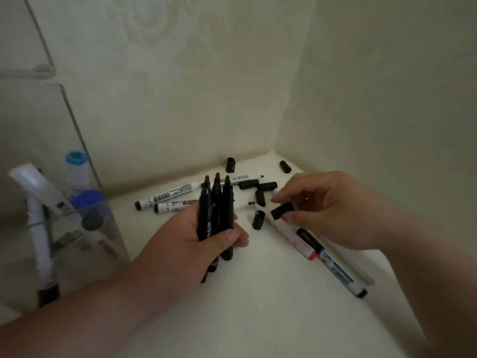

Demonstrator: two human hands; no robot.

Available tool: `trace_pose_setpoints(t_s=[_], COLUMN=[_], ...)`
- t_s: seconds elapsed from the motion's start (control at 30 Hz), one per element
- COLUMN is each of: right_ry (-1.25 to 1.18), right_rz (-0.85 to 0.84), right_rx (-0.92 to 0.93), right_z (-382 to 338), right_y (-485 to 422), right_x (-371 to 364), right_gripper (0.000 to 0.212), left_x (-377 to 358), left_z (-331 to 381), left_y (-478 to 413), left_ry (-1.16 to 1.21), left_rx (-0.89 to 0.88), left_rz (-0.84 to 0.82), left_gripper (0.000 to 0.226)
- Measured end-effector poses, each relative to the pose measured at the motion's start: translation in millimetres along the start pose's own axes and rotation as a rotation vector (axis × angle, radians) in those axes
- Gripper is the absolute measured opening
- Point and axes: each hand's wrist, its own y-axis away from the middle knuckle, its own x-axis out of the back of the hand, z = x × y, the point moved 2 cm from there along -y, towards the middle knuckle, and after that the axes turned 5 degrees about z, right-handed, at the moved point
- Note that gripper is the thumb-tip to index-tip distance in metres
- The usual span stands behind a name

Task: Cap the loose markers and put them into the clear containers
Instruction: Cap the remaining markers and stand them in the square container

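Early days: the left hand (201, 244) has its grip clamped round three uncapped black markers (216, 197), while the right hand (327, 210) pinches one cap (281, 211). White markers (167, 195) and spare caps (259, 220) litter the counter (258, 319); the clear container (108, 228) holds a few already.

We see the black markers (216, 210) and the black cap (282, 211) as dull, matt plastic. The white markers (167, 196) have smooth, faintly glossy plastic barrels with printed labels, and the clear container (113, 241) looks to us like shiny transparent plastic. The cream surface (258, 306) under them is smooth and matt; the wall (180, 86) carries a faint swirled pattern.
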Motion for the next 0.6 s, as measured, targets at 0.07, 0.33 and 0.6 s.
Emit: trace_pose_setpoints(t_s=[0.07, 0.33, 0.6], right_ry=[0.057, 0.193, 0.227], right_rz=[-0.016, -0.086, -0.033], right_rx=[-0.049, -0.158, -0.090], right_z=[2, 1, 1], right_y=[2, -4, -5], right_x=[-2, -23, -29], right_gripper=[0.024, 0.012, 0.025], left_x=[-1, -2, -1], left_z=[1, 0, 0], left_y=[0, -1, -1], left_ry=[-0.004, -0.003, -0.002], left_rx=[-0.008, -0.020, -0.054], left_rz=[-0.002, 0.012, -0.003], left_gripper=[0.018, 0.019, 0.017])
